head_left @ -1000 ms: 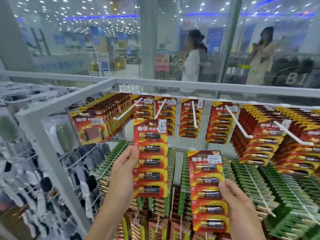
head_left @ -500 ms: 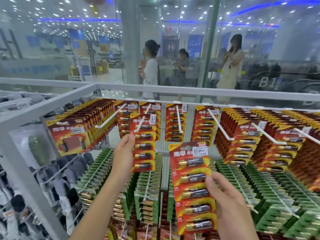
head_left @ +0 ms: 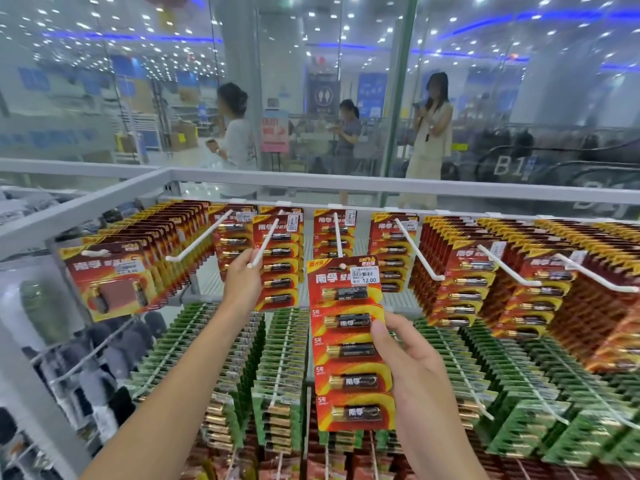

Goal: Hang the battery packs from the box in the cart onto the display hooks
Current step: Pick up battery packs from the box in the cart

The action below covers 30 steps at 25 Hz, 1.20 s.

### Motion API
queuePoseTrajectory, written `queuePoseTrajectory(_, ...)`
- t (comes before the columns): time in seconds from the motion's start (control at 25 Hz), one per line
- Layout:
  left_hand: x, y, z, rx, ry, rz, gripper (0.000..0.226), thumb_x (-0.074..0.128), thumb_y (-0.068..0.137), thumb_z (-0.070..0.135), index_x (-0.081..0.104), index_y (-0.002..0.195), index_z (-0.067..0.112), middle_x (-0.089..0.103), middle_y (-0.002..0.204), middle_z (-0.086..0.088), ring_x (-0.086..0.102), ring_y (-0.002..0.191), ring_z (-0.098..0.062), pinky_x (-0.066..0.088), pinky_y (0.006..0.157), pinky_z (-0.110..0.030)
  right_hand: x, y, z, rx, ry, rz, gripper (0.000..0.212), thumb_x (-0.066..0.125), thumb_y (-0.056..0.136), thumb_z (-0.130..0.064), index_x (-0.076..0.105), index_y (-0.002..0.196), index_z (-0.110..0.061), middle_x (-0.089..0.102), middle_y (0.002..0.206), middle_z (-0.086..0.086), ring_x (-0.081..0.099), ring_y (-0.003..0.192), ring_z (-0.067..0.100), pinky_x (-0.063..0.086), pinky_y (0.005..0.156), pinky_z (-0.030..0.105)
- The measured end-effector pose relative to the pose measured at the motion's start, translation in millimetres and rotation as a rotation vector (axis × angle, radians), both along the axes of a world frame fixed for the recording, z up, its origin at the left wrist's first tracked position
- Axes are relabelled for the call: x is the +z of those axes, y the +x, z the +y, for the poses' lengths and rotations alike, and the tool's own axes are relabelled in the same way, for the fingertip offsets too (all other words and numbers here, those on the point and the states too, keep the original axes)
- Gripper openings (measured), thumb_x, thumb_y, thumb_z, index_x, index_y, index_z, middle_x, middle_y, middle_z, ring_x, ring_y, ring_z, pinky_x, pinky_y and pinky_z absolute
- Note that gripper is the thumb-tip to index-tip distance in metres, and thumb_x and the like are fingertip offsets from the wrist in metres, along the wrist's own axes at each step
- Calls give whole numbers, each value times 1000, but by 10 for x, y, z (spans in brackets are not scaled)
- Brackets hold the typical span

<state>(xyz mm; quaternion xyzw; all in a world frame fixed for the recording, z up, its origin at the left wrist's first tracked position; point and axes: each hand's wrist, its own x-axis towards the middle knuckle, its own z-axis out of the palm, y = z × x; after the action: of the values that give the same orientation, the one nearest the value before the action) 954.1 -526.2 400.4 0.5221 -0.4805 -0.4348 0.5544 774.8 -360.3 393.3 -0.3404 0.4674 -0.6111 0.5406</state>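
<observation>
Head camera looks forward and down, close to the display hooks (head_left: 265, 242).

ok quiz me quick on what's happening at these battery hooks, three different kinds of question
1. True or false: the pack in the right hand shows three batteries.
2. Its price sticker reads: A 4.50, B 12.00, C 20.00?
3. Which hand holds the other pack at a white hook?

Key: 1 false, it shows five; 2 B; 3 the left hand.
</observation>
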Motion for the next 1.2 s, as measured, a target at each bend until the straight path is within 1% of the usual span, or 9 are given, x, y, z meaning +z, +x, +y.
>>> queuePoseTrajectory(0.16,-59,-38,-123,12,12,83,31,43,112,26,54,83,27,59,67,2,61,45,-5,38,34,-11,20,50,-52,-24,-15,18,18,61,99,-30,75,106,-21,80,101,7,77,94,32,59,90,57)
queuePoseTrajectory(0.28,-171,-24,-300,71,1,94,27,49,111,25,62,88,27,61,76,4,63,54,-8,44,40,-14,8,102,-277,-31,-28,63,23,54,105,-33,71,113,-18,79,102,8,77,90,32,61,85,57)
queuePoseTrajectory(0.52,-572,119,-842,160,2,118,17,64,102,34,79,96,37,77,103,0,73,98,-30,61,84,-51,-148,86,-1169,-152,-37,177,29,49,109,-34,71,105,-16,78,98,10,77,86,33,59,80,65)
queuePoseTrajectory(0.6,-654,134,-975,170,-17,135,15,65,99,41,80,100,40,79,106,0,74,101,-33,61,85,-60,-214,51,-1442,-183,-60,225,31,49,108,-36,70,101,-15,77,98,13,76,87,36,59,80,65)
queuePoseTrajectory(0.76,-589,100,-955,165,-44,168,30,69,87,61,81,99,36,80,102,1,75,100,-28,62,85,-54,-303,-45,-1848,-206,-87,281,30,48,109,-37,70,99,-19,75,96,8,75,87,23,62,78,44)
queuePoseTrajectory(0.88,-516,34,-890,209,-65,205,17,68,99,43,79,88,36,79,99,1,76,97,-24,63,82,-47,-333,-87,-2024,-205,-95,286,26,48,109,-36,70,102,-24,74,95,-5,73,85,4,59,77,26)
queuePoseTrajectory(1.0,-552,21,-925,245,-105,175,15,67,100,38,76,89,41,79,102,2,74,101,-23,62,89,-50,-425,-117,-2157,-200,-98,316,31,51,107,-39,70,122,-20,73,116,-5,66,115,14,53,98,35)
queuePoseTrajectory(1.12,-622,70,-963,254,-124,145,11,69,99,39,79,95,37,79,102,1,73,102,-25,61,91,-52,-479,-131,-2194,-224,-102,297,28,55,105,-38,73,115,-20,75,109,-2,70,107,18,56,98,45)
queuePoseTrajectory(1.2,-665,106,-922,265,-120,134,13,69,99,38,79,105,31,78,106,0,72,105,-25,60,94,-50,-496,-133,-2124,-262,-105,307,26,56,105,-34,72,119,-18,73,109,-5,68,107,14,57,95,36)
